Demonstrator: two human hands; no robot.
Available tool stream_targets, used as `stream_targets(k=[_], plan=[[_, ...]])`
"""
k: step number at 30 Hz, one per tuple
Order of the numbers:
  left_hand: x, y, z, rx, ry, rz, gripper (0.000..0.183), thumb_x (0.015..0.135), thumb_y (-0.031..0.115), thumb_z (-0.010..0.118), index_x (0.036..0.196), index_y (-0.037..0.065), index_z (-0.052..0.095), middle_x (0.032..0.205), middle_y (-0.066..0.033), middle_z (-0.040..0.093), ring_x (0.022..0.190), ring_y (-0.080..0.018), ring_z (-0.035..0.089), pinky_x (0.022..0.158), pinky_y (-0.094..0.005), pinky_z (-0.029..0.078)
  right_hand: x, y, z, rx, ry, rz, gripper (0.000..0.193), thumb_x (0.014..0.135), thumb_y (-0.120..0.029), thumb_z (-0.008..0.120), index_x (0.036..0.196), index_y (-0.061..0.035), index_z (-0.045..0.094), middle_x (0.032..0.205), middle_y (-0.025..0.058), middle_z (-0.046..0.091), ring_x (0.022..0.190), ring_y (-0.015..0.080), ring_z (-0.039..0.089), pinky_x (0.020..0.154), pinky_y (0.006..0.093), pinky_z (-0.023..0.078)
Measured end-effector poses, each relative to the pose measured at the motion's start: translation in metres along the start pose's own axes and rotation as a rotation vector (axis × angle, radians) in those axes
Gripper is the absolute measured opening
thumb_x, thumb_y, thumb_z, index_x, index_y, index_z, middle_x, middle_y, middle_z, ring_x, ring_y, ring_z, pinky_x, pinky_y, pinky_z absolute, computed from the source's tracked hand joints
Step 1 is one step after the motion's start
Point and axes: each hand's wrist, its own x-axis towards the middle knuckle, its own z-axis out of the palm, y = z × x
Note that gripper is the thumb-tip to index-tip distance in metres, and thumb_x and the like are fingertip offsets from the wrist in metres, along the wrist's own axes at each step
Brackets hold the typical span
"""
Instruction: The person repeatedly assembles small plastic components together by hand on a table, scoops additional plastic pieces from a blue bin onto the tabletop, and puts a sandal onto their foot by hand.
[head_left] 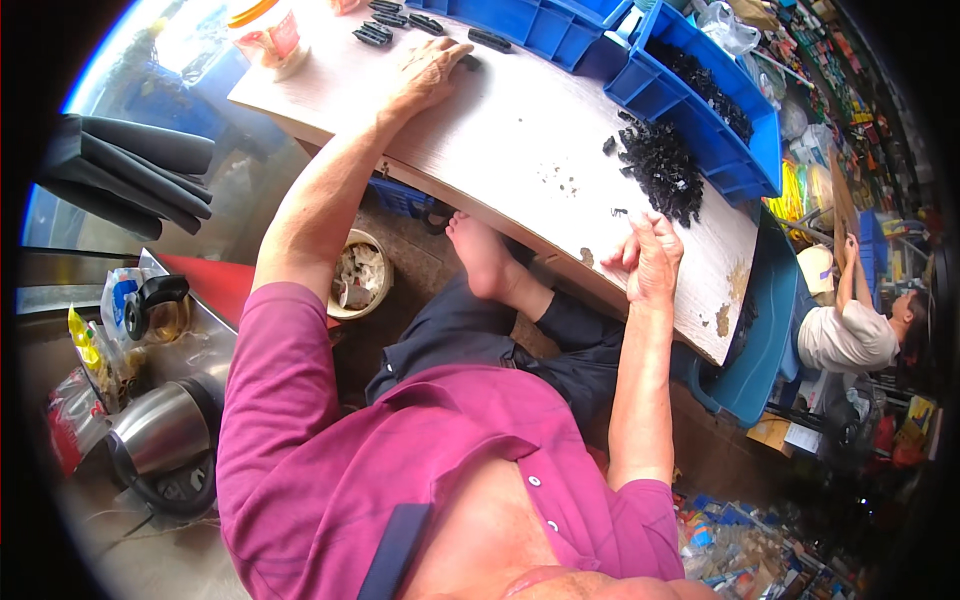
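Work lightly with the right hand [650, 256], curled narrow near the heap of black pieces [662, 168] on the table [540, 125]; impossible to tell whether holding one. Beyond, steady the dark piece [470, 62] at the left hand [428, 78], with fingers nearly straight and grip hidden, near the blue bins [550, 38].

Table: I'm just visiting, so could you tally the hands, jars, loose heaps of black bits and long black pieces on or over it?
Hands: 2, left hand and right hand
Jar: 1
Loose heap: 1
Long black pieces: at least 5, some crowded together
Total: at least 9
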Motion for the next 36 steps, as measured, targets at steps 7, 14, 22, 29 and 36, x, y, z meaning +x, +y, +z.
stream_targets(k=[7,14,22,29,36], plan=[[-0.011,0.024,-0.013,0.04,0.048,-0.209,0.034,0.088,0.027,0.062,0.117,0.011,0.062,0.112,-0.0098,0.064,0.111,-0.0262,0.056,0.094,-0.0404,0.044,0.001,0.001,-0.001,-0.017,0.028,0.01,0.015,0.087,-0.019,0.068,0.09,-0.0082,0.058,0.047,-0.0003,0.047,0.041,0.0113,0.052,0.04,0.0321,0.053],[-0.033,0.079,-0.047,-0.515,-0.013,-0.49,0.03,0.092,0.031,0.063,0.113,0.01,0.062,0.082,-0.0037,0.065,0.071,-0.0155,0.06,0.065,-0.0309,0.049,-0.001,0.002,-0.004,0.002,0.042,0.0,0.016,0.087,-0.02,0.068,0.092,-0.0088,0.057,0.048,-0.0001,0.048,0.043,0.0125,0.055,0.04,0.0333,0.054],[-0.042,0.127,-0.061,-0.881,-0.105,-0.695,0.018,0.085,0.025,0.067,0.097,0.011,0.066,0.068,-0.0019,0.056,0.066,-0.0111,0.054,0.06,-0.0281,0.045,-0.001,0.002,-0.002,0.036,0.066,-0.008,0.017,0.088,-0.018,0.067,0.095,-0.0075,0.056,0.049,0.0003,0.048,0.044,0.0157,0.057,0.041,0.0357,0.054],[-0.032,0.144,-0.049,-0.399,-0.195,-0.197,0.02,0.086,0.02,0.063,0.101,0.007,0.063,0.087,-0.0175,0.066,0.077,-0.0318,0.065,0.075,-0.0452,0.052,0.0,0.005,-0.004,0.027,0.087,-0.009,0.017,0.088,-0.018,0.067,0.094,-0.0072,0.056,0.048,-0.0001,0.047,0.043,0.0152,0.056,0.04,0.0351,0.054],[-0.026,0.166,-0.058,-0.315,-0.372,0.002,0.025,0.084,0.021,0.06,0.102,0.004,0.062,0.082,-0.0178,0.065,0.081,-0.0335,0.065,0.073,-0.043,0.052,-0.004,0.003,-0.002,0.009,0.087,-0.024,0.016,0.088,-0.019,0.067,0.093,-0.0073,0.057,0.048,-0.0002,0.047,0.044,0.0137,0.056,0.041,0.0352,0.055]])
